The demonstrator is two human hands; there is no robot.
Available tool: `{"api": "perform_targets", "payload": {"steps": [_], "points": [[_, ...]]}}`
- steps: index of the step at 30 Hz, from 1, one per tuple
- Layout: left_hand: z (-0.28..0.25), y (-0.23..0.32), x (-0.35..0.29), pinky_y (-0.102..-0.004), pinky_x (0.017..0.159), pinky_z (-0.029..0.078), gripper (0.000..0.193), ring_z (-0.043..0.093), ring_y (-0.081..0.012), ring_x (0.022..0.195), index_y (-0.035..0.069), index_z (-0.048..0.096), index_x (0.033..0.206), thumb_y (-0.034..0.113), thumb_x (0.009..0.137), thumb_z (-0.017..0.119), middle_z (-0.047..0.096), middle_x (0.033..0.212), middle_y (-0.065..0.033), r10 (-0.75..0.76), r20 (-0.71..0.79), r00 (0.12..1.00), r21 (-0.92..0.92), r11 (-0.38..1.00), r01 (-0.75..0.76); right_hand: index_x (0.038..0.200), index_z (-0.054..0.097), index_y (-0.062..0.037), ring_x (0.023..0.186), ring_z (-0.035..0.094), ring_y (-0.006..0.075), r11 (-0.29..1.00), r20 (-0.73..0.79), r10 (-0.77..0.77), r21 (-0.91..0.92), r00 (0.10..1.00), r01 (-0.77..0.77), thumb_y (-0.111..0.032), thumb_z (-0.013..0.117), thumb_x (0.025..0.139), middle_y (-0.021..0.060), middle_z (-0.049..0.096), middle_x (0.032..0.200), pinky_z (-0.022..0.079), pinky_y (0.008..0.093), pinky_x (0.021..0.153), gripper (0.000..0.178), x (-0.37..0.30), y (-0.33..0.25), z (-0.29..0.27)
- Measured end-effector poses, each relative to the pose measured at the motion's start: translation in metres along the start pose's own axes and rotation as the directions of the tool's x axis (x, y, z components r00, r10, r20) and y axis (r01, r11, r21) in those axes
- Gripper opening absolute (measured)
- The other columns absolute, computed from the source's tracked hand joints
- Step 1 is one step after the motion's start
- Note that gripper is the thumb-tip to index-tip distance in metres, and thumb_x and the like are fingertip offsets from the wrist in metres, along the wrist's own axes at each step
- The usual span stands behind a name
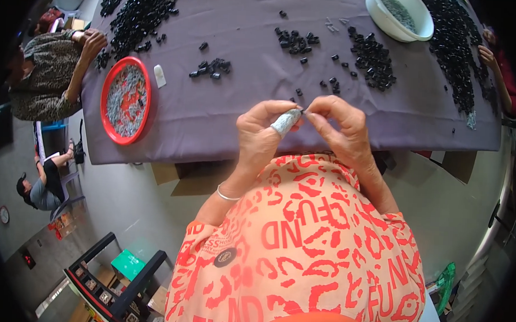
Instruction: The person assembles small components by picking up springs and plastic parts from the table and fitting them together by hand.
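Small dark piece (303,111) is mostly hidden by fingertips, so its shape can't be made out; it's pinched by the left hand (257,129), one finger covered by a pale wrap (285,123), and by the right hand (347,129), fingertips nearly together, over the purple-grey tablecloth's (211,116) near edge.

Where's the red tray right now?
In the head view, the red tray sits on the left side of the table, just left of the small white piece and well left of the person's left hand.
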State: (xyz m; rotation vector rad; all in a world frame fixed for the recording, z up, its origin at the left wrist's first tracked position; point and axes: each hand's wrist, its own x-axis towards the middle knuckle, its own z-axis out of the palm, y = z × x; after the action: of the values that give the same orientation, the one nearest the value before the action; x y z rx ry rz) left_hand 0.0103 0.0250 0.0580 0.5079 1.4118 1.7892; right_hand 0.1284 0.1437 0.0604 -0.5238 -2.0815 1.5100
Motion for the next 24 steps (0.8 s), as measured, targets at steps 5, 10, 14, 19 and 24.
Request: {"api": "perform_targets", "payload": {"steps": [5,10,14,19,24], "points": [[-0.003,-0.004,-0.001,-0.0244,0.068,0.052,0.012,0.063,-0.0134,0.075,-0.003,0.064,0.094,0.0,0.083,0.063,0.066,0.084,-0.0088,-0.036,0.01,0.999,0.038,0.999,0.036,0.085,0.059,0.0018,0.068,0.058,0.0167,0.987,-0.028,-0.139,-0.088,0.99,0.136,0.007,0.063,0.076,0.0083,0.061,0.079,0.046,0.0268,0.062,0.011,-0.003,0.005,0.004],[-0.001,-0.005,-0.001,-0.0251,0.069,0.052,0.011,0.063,-0.0138,0.074,-0.003,0.063,0.093,-0.001,0.083,0.062,0.066,0.083,-0.0094,-0.066,0.017,0.998,-0.045,0.997,0.066,0.084,0.058,0.0022,0.068,0.06,0.0212,0.966,-0.054,-0.218,-0.151,0.975,0.207,0.008,0.063,0.075,0.0107,0.062,0.078,0.047,0.0289,0.061,0.012,-0.001,0.004,0.007],[-0.003,-0.011,0.003,-0.025,0.068,0.052,0.01,0.063,-0.0144,0.073,-0.003,0.063,0.093,-0.001,0.083,0.062,0.066,0.083,-0.0102,-0.093,0.028,0.995,-0.049,0.994,0.095,0.085,0.059,0.002,0.069,0.06,0.0222,0.966,-0.028,-0.211,-0.16,0.977,0.204,0.007,0.063,0.076,0.0111,0.062,0.078,0.048,0.0293,0.062,0.012,0.0,0.009,0.005],[-0.009,-0.018,0.006,-0.0256,0.068,0.052,0.011,0.063,-0.0154,0.075,-0.002,0.063,0.094,0.002,0.084,0.06,0.065,0.085,-0.0103,-0.211,0.012,0.978,-0.259,0.944,0.206,0.087,0.059,0.0017,0.069,0.06,0.0202,0.979,0.053,-0.153,-0.131,0.987,0.158,0.005,0.062,0.077,0.0108,0.061,0.081,0.048,0.028,0.062,0.012,0.007,0.011,0.006],[-0.02,-0.023,0.013,-0.0264,0.067,0.054,0.013,0.064,-0.0161,0.076,-0.001,0.062,0.097,0.005,0.086,0.059,0.065,0.088,-0.0106,-0.193,0.039,0.98,-0.421,0.887,0.191,0.092,0.06,-0.0012,0.067,0.057,0.0165,0.964,-0.046,-0.157,-0.226,0.987,0.142,0.004,0.06,0.078,0.0098,0.059,0.084,0.047,0.0265,0.062,0.015,0.042,0.027,-0.002]]}}
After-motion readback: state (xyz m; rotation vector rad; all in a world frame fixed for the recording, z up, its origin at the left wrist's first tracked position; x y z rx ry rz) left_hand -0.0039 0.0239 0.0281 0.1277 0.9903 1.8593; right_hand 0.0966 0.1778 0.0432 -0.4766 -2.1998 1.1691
